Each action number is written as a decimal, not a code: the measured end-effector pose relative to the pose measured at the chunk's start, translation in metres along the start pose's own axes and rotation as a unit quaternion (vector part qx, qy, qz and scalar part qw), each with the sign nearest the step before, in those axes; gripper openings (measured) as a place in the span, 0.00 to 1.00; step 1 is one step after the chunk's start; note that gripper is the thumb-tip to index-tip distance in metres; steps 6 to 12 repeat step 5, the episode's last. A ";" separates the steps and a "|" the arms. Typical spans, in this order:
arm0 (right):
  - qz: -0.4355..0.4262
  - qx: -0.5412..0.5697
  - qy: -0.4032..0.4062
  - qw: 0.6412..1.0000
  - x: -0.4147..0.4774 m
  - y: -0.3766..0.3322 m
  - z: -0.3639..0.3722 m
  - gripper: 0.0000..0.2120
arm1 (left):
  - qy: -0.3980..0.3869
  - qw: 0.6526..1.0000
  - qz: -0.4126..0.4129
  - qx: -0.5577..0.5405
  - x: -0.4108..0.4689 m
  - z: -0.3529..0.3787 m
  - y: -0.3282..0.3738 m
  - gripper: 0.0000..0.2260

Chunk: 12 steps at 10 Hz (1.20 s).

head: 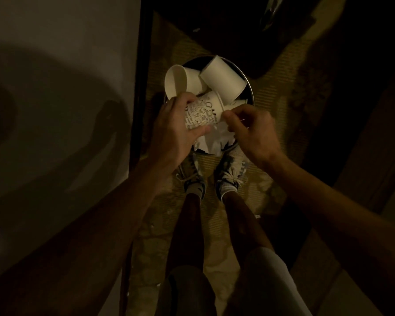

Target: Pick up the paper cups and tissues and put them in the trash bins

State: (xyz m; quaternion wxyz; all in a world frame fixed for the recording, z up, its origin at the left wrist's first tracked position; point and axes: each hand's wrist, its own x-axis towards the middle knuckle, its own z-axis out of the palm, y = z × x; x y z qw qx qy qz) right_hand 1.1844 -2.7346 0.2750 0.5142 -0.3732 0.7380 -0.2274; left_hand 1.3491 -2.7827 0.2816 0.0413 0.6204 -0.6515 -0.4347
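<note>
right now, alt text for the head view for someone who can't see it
A left hand grips a printed paper cup over a round trash bin holding two plain cups and tissues. The right hand curls beside the cup's rim.
</note>
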 end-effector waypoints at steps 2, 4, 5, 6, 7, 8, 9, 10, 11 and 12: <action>0.006 -0.052 -0.001 0.999 0.011 0.022 0.000 0.09 | -0.015 0.995 0.045 0.086 0.007 0.020 -0.003 0.26; 0.026 -0.053 -0.041 0.997 0.017 0.024 0.003 0.10 | -0.025 0.989 0.033 0.139 0.007 0.021 -0.010 0.30; 0.000 -0.088 -0.026 0.996 0.009 0.010 -0.009 0.08 | -0.013 0.990 0.028 0.137 0.002 0.005 -0.011 0.31; 0.000 -0.088 -0.026 0.996 0.009 0.010 -0.009 0.08 | -0.013 0.990 0.028 0.137 0.002 0.005 -0.011 0.31; 0.000 -0.088 -0.026 0.996 0.009 0.010 -0.009 0.08 | -0.013 0.990 0.028 0.137 0.002 0.005 -0.011 0.31; 0.000 -0.088 -0.026 0.996 0.009 0.010 -0.009 0.08 | -0.013 0.990 0.028 0.137 0.002 0.005 -0.011 0.31; 0.000 -0.088 -0.026 0.996 0.009 0.010 -0.009 0.08 | -0.013 0.990 0.028 0.137 0.002 0.005 -0.011 0.31; 0.000 -0.088 -0.026 0.996 0.009 0.010 -0.009 0.08 | -0.013 0.990 0.028 0.137 0.002 0.005 -0.011 0.31; 0.000 -0.088 -0.026 0.996 0.009 0.010 -0.009 0.08 | -0.013 0.990 0.028 0.137 0.002 0.005 -0.011 0.31; 0.000 -0.088 -0.026 0.996 0.009 0.010 -0.009 0.08 | -0.013 0.990 0.028 0.137 0.002 0.005 -0.011 0.31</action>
